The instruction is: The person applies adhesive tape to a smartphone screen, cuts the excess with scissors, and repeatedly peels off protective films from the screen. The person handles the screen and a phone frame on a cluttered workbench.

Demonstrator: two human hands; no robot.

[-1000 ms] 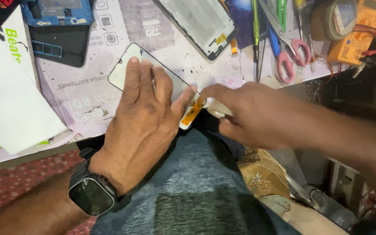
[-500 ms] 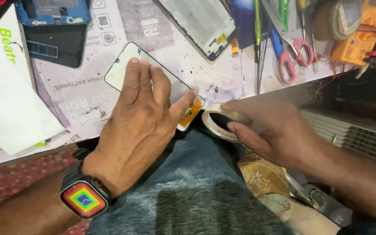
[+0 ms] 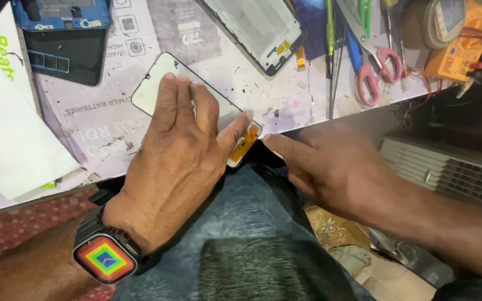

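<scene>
My left hand (image 3: 179, 150) lies flat on a thin phone display panel (image 3: 153, 86) that sits slantwise at the near edge of the bench. Its thumb rests against the panel's near end, beside an orange flex cable (image 3: 245, 146). A smartwatch (image 3: 106, 259) with a rainbow face is on that wrist. My right hand (image 3: 336, 173) is just right of the panel, over my lap. Its index finger points at the flex cable end and its other fingers are curled under. Nothing shows in it, and the palm side is hidden.
Farther back on the printed mat (image 3: 101, 128) lie a phone frame (image 3: 258, 28), a blue phone body (image 3: 57, 14), pink-handled scissors (image 3: 377, 72), screwdrivers (image 3: 330, 33) and an orange multimeter (image 3: 458, 44). White paper (image 3: 6, 128) lies at the left. A ribbed grille (image 3: 447, 167) is at the right.
My right hand held a tape roll by the panel's end half a second ago; the roll is now out of sight and the hand has drawn back rightward. The left hand has stayed put.
</scene>
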